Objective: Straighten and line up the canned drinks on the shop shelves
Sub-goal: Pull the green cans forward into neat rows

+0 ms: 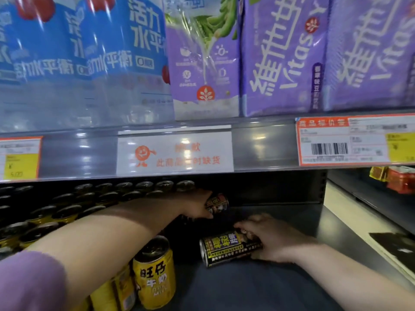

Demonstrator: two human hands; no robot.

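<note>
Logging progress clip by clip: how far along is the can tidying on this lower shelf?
Done: the yellow cans at the left stand upright in rows. In hand: the left hand holds a rear black can deep on the shelf; the right hand holds a tipped black can lying on its side near the front. Left: both black cans need standing up and lining beside the rows.

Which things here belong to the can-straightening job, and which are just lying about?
Job: black can on its side, in the right hand; dark can in the left hand; yellow can; rows of cans.
Not job: purple cartons; blue cartons; price tag; white sign.
</note>
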